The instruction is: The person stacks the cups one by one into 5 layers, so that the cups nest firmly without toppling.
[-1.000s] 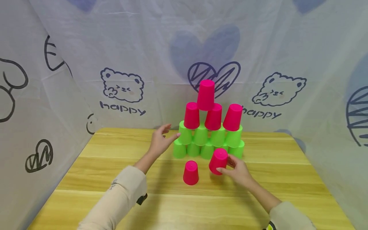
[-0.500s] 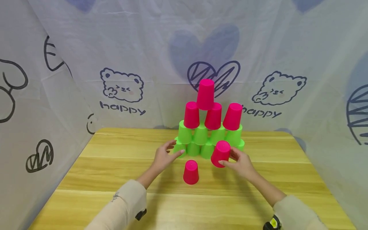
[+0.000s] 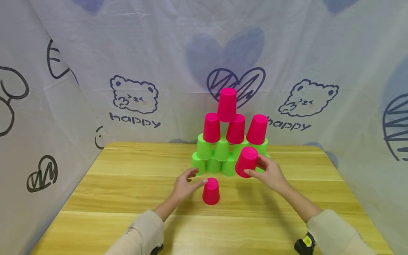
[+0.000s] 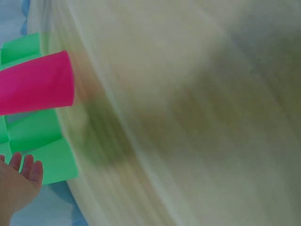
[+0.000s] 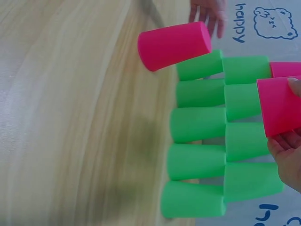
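Observation:
My right hand (image 3: 270, 173) grips a pink cup (image 3: 247, 162), bottom up and clear of the table, in front of the stack's right side. The right wrist view shows thumb and fingers on opposite sides of that held cup (image 5: 280, 106). Close to the upper left of another pink cup (image 3: 211, 192), standing upside down on the table, is my left hand (image 3: 185, 186), its fingers spread; whether the thumb touches the cup I cannot tell. Behind, green cups (image 3: 221, 149) form two rows. Three pink cups (image 3: 211, 128) stand on them, with one pink cup (image 3: 227, 105) on top at left.
The wooden table (image 3: 121, 202) reaches back to a printed cloth (image 3: 178, 106) hanging behind and at both sides. The stack is near the table's back edge. Part of its lower right is hidden by the held cup and my right hand.
My left hand has come down from beside the green rows toward the pink cup on the table. My right hand has raised its cup and moved slightly right. The stack is unchanged.

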Available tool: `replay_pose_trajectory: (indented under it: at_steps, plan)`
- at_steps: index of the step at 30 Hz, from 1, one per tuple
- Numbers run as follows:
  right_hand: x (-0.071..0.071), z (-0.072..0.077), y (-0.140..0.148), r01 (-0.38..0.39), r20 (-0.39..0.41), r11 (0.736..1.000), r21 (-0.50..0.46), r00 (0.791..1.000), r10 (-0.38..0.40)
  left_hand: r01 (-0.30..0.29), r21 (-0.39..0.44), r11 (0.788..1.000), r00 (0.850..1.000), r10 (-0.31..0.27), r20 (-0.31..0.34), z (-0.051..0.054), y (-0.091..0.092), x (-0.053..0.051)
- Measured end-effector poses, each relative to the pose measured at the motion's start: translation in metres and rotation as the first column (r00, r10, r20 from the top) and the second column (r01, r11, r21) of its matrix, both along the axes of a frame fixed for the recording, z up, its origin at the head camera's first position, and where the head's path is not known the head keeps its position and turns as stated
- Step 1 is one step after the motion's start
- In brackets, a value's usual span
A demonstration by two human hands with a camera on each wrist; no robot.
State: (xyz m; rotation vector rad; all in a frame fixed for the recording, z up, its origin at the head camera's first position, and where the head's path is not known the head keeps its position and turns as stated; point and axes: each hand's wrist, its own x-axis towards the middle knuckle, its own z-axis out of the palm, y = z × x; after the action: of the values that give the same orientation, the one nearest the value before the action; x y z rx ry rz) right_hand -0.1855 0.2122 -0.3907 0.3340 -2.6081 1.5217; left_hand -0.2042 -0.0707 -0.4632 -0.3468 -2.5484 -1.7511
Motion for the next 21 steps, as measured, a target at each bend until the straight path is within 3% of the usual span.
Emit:
replay_pose_trajectory:
  at_steps: [9, 15, 21]
  plan:
    - [-0.001, 0.015, 0.003, 0.03, -0.032, 1.0, 0.005, 0.999, -0.03, 0.052, 0.024, 0.998, 0.999, -0.052, 0.007, -0.02, 0.009, 0.008]
    - [-0.004, 0.028, 0.004, 0.046, -0.018, 0.999, 0.003, 0.999, -0.046, 0.054, 0.024, 0.998, 0.998, -0.054, 0.012, -0.03, 0.012, 0.013]
    - [-0.01, 0.044, 0.005, 0.064, -0.054, 0.998, -0.009, 0.996, -0.065, 0.044, 0.033, 0.999, 0.999, -0.044, -0.002, -0.036, 0.016, 0.018]
